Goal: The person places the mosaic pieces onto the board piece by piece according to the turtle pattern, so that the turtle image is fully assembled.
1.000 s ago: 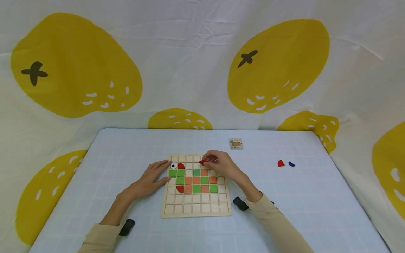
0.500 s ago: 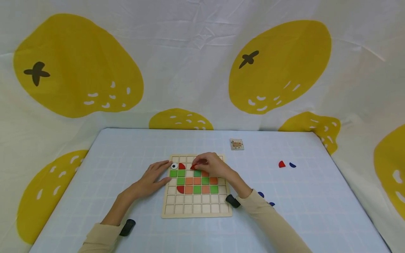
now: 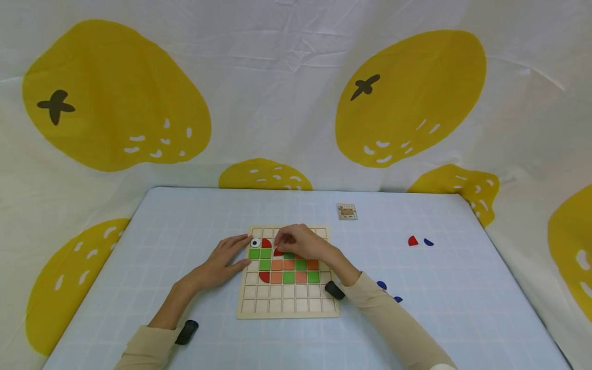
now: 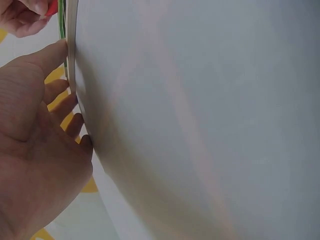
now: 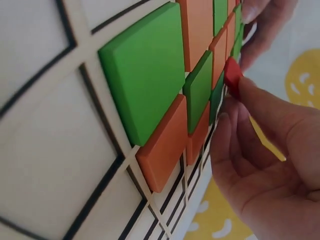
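Observation:
A wooden grid board (image 3: 288,314) lies on the table, with several green and orange square tiles (image 5: 150,75) set in its cells. My right hand (image 3: 305,242) pinches a red quarter-circle piece (image 5: 232,78) between thumb and fingers, low over a cell beside the green tiles. Along the board's left edge rests my left hand (image 3: 224,260), its fingers extended and touching the rim. A white eye disc (image 3: 255,242) and a red quarter-circle (image 3: 266,243) sit near the upper left. Another red quarter-circle (image 3: 264,277) lies lower down. My right hand covers part of the upper cells.
A small picture card (image 3: 347,211) lies behind the board. To the right are a red wedge piece (image 3: 413,240) and a blue half-round piece (image 3: 428,242). Two more blue pieces (image 3: 381,285) lie near the right forearm. A fruit-print cloth (image 3: 277,103) hangs behind the table.
My right hand has moved left and slightly toward me with the red piece, which is now lower at the cell beside the green tiles. The left hand stays at the board's edge.

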